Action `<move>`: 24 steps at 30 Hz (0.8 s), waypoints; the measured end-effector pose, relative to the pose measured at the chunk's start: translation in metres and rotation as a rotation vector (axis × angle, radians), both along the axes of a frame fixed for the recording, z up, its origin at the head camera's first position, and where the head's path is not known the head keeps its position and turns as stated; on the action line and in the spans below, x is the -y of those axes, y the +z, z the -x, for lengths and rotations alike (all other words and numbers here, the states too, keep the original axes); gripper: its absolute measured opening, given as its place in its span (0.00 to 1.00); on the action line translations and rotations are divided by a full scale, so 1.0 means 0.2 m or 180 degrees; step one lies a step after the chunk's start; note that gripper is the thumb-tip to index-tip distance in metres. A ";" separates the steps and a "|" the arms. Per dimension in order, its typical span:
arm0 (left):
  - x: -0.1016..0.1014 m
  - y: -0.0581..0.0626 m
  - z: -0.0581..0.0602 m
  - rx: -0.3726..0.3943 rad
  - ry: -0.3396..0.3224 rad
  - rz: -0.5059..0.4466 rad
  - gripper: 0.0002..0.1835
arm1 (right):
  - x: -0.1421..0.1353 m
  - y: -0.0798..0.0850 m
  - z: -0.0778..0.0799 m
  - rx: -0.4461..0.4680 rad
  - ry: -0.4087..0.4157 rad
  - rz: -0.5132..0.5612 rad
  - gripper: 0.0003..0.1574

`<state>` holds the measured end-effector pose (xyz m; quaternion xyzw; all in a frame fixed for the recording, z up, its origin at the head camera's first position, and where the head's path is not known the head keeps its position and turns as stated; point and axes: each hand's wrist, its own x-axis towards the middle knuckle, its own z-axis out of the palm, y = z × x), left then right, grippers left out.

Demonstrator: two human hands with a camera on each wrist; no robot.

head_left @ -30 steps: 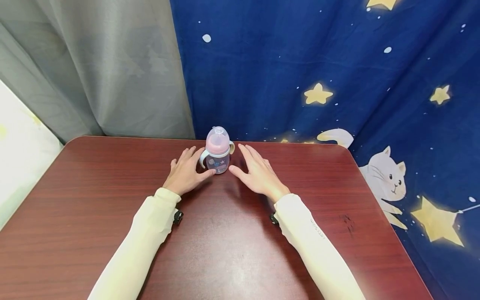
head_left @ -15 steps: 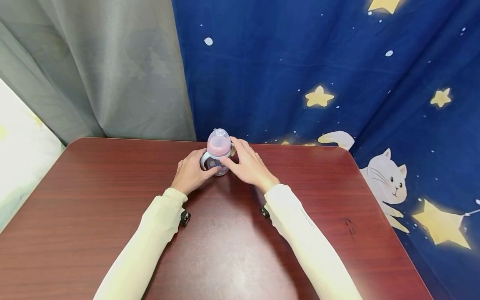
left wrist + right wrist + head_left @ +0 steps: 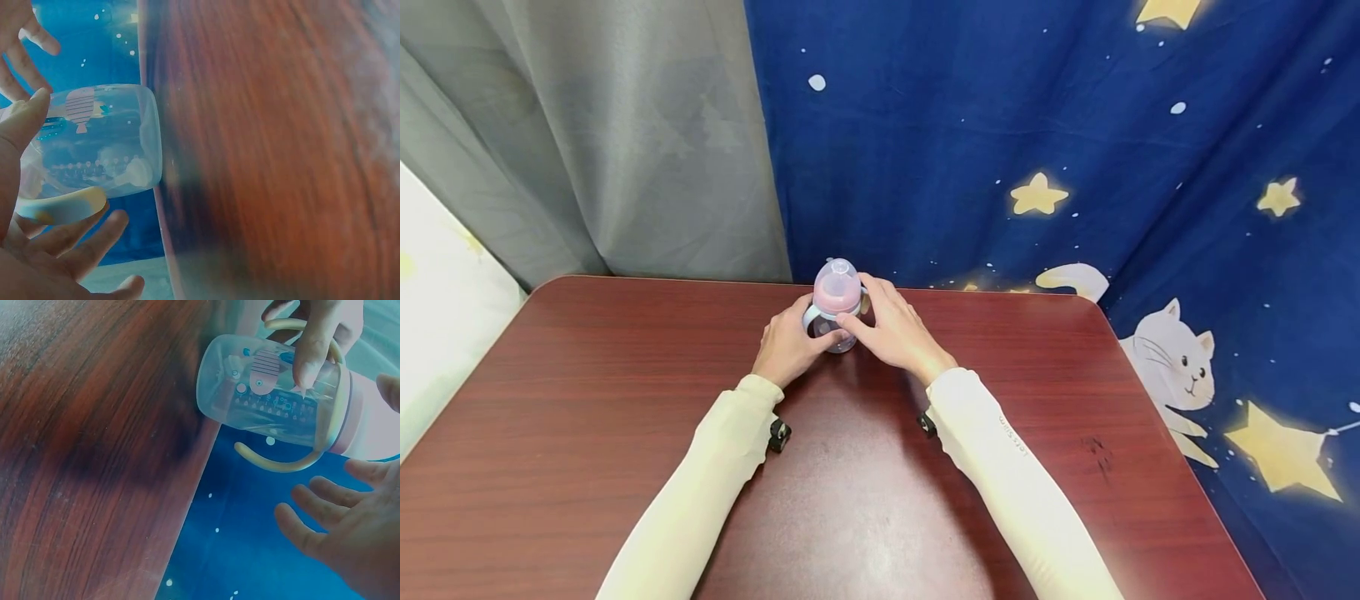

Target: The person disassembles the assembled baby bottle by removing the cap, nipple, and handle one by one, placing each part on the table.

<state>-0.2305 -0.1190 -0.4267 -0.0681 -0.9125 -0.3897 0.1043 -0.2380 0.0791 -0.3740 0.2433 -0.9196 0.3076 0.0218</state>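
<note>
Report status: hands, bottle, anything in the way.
Left hand grips the baby bottle, thumb across its clear body. Right hand at its far side, fingers spread; grip unconfirmed. Bottle upright on the table. Nothing blocking.

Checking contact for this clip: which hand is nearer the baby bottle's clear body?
Left. The left hand has its thumb on the baby bottle body, fingers behind it. The right hand sits by the right handle, its fingers apart from the body.
</note>
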 end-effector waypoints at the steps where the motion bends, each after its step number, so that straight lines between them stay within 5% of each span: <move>1: 0.00 0.00 0.00 -0.0007 -0.0005 -0.0022 0.41 | 0.00 0.00 0.00 -0.0009 -0.0001 -0.0003 0.44; 24: -0.02 0.01 -0.06 -0.0287 -0.0422 -0.0070 0.36 | -0.07 -0.01 -0.05 -0.0142 0.0072 0.0265 0.42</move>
